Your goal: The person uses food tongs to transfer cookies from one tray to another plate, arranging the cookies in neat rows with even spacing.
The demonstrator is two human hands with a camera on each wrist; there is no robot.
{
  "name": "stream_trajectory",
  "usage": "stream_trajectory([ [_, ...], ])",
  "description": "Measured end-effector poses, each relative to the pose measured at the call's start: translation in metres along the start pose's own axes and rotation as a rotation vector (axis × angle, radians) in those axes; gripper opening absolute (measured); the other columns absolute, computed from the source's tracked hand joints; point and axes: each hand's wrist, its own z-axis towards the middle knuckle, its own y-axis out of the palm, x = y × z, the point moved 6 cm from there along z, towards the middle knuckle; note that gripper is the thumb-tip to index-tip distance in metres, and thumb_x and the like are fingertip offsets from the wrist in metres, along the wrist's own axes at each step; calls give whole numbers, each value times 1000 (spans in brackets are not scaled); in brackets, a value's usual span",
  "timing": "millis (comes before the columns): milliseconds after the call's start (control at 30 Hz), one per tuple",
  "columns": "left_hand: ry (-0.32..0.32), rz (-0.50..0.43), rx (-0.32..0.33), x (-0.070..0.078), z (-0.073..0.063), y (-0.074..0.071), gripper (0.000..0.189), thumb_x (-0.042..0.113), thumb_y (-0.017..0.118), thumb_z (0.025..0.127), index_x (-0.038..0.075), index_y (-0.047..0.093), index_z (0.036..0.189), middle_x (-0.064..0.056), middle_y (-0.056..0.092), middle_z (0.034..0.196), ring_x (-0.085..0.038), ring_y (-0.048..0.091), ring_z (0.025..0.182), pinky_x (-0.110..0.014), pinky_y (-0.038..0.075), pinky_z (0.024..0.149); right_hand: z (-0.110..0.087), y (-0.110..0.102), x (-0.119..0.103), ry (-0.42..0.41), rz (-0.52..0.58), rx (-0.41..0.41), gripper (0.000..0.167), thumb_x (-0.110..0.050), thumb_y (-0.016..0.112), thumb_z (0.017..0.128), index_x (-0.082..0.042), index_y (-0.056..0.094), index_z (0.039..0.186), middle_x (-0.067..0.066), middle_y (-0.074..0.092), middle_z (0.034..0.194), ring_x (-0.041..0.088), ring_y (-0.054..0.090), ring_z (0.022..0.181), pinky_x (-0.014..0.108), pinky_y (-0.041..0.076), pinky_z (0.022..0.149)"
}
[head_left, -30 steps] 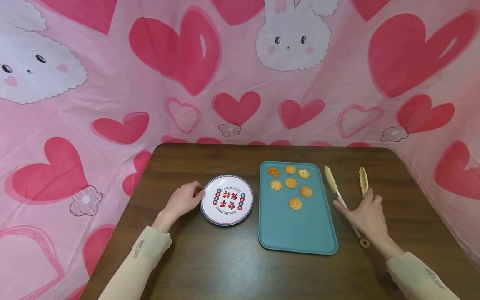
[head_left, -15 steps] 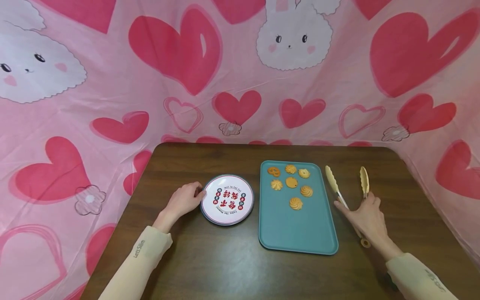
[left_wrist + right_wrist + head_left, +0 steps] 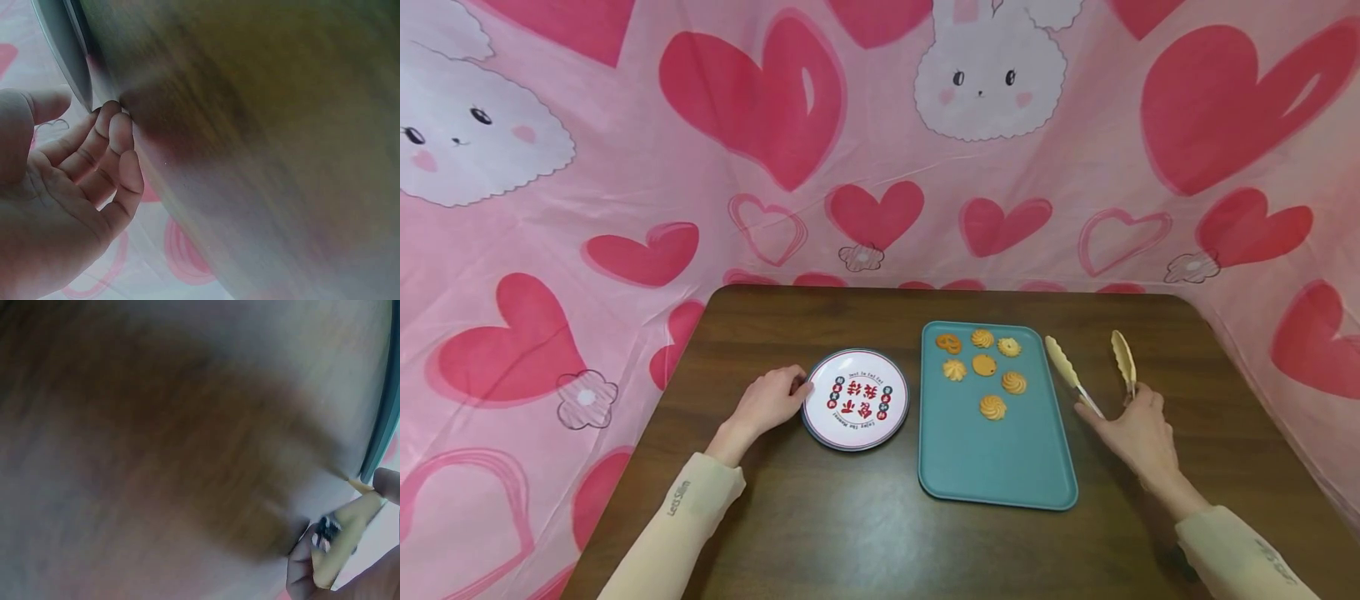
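Presently, teal tray [image 3: 996,467] holds six cookies [image 3: 983,365], one pretzel [image 3: 948,343]. Right hand [image 3: 1138,432] grips spread tongs [image 3: 1061,360], long axis pointing away; grip of left hand [image 3: 767,402] unclear.

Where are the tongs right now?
In the head view, the tongs are in the right hand, just right of the tray, tips toward the far edge of the table.

Left hand [image 3: 767,400], 4 fingers [image 3: 130,175] loosely curled; right hand [image 3: 1138,429], thumb [image 3: 1092,415] spread — its fingers seem bent, though partly hidden.
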Motion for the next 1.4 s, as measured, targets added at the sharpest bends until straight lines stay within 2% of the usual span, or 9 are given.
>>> stream_trajectory([
  [133,1,3,0,1,0,0,28,26,67,96,6,67,115,-3,63,84,-20,55,73,-36,47,66,2,1,3,-15,38,16,106,-60,71,83,19,28,140,35,40,115,55,47,98,69,37,80],
  [467,-4,11,-5,-1,0,0,29,27,67,96,6,67,116,-3,64,86,-21,55,74,-37,48,68,5,-7,3,-57,80,38,103,-56,74,83,16,30,141,35,41,121,56,46,106,69,35,85],
  [833,-29,-6,-9,-2,2,2,30,27,66,96,6,67,117,-5,66,90,-22,56,77,-39,50,72,10,-29,-9,-149,66,63,101,-56,77,80,14,36,140,36,46,126,57,46,112,70,35,85],
  [1100,-48,35,15,-4,5,3,25,23,60,99,4,70,111,-6,65,86,-23,55,73,-40,47,70,12,-40,-16,-253,81,53,92,-51,79,80,9,42,140,33,50,125,56,48,112,71,36,86],
  [1267,-63,15,27,-4,6,2,24,24,62,98,4,70,108,-6,64,83,-22,55,72,-39,45,68,15,-50,-27,-328,73,41,83,-48,80,80,6,48,134,30,58,117,51,54,105,68,39,81],
  [1400,-68,-2,12,-4,7,2,25,25,62,98,4,70,109,-6,64,83,-23,55,72,-39,45,68,19,-59,-36,-373,46,14,75,-47,82,79,2,53,128,23,63,104,42,58,91,59,42,73],
])
